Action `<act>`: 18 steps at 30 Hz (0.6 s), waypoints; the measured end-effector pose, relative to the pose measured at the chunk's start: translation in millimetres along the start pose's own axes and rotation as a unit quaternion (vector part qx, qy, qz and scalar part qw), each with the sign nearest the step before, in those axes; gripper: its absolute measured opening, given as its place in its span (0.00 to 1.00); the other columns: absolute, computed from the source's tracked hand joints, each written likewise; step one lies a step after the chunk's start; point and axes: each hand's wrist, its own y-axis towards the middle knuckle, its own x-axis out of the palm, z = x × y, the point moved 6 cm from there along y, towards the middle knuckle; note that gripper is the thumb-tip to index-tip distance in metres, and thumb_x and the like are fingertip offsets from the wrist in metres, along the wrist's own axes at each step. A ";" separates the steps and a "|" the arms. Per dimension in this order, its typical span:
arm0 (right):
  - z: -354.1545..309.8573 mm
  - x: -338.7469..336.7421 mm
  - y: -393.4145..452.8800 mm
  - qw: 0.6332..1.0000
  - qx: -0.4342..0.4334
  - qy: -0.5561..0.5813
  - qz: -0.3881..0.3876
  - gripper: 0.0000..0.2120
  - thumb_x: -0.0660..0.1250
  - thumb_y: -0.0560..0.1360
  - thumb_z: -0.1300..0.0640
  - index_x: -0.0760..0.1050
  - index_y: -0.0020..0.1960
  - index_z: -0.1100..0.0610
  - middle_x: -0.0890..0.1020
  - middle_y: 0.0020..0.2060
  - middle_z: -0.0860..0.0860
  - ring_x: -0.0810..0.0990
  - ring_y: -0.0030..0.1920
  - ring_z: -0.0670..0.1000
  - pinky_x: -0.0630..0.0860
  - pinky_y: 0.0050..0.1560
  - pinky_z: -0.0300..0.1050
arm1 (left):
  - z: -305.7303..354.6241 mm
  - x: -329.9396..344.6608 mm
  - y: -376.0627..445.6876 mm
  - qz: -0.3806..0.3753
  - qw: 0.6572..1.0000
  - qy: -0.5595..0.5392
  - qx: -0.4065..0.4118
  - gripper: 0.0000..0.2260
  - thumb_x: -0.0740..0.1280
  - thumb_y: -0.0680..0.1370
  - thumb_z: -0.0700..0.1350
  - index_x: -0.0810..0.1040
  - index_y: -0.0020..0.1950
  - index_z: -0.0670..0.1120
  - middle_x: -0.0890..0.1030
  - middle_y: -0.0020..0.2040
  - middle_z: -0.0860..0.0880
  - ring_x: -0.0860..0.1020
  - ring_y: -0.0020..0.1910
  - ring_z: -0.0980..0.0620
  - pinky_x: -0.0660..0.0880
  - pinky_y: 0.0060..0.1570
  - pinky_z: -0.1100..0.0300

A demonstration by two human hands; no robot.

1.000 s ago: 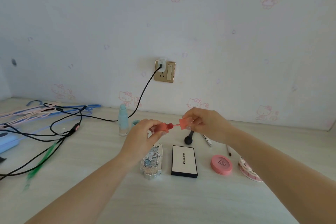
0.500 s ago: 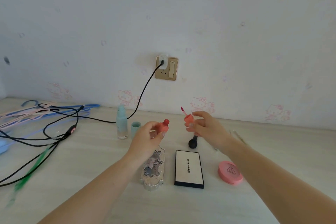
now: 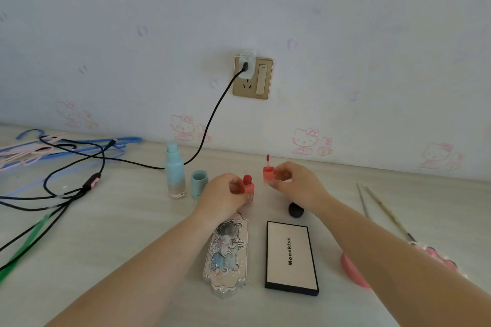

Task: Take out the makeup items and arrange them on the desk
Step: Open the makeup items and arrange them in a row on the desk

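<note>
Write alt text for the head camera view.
Over a pale desk, the left hand holds a red lip gloss bottle and the right hand its wand cap. Below lie an ornate silver case and a Mooekiss palette.

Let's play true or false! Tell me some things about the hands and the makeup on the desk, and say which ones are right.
1. The left hand holds the red lip gloss bottle. True.
2. The lip gloss cap is screwed onto the bottle. False: the right hand holds it apart from the bottle, its wand pointing up.
3. The blue bottle lies on its side. False: it stands upright, with its cap standing beside it.
4. The Mooekiss palette lies flat on the desk, to the right of the silver case. True.
5. A black cable is plugged in at the wall socket. True.
</note>
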 end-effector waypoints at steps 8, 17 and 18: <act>-3.8 15.8 -2.2 0.995 -0.007 -0.083 -0.047 0.13 0.70 0.71 0.50 0.78 0.55 0.50 0.82 0.48 0.43 0.77 0.48 0.43 0.67 0.39 0.32 | 1.4 2.2 4.8 0.005 0.999 0.040 0.011 0.12 0.75 0.68 0.42 0.78 0.48 0.47 0.80 0.41 0.53 0.80 0.47 0.52 0.75 0.54 0.57; -4.4 5.4 -4.5 0.992 -0.019 -0.114 -0.040 0.26 0.69 0.71 0.45 0.71 0.67 0.50 0.77 0.59 0.45 0.73 0.62 0.47 0.66 0.58 0.40 | 4.0 -0.5 -5.5 -0.016 0.999 0.048 -0.003 0.30 0.75 0.69 0.45 0.66 0.69 0.47 0.78 0.52 0.50 0.78 0.55 0.52 0.75 0.57 0.55; -4.2 -2.0 -6.7 0.994 -0.021 -0.105 -0.029 0.26 0.68 0.73 0.44 0.70 0.68 0.51 0.77 0.60 0.45 0.72 0.63 0.47 0.65 0.59 0.40 | 5.7 -3.0 -9.5 -0.015 0.999 0.048 0.001 0.32 0.75 0.69 0.46 0.65 0.69 0.47 0.77 0.53 0.51 0.76 0.56 0.53 0.73 0.58 0.57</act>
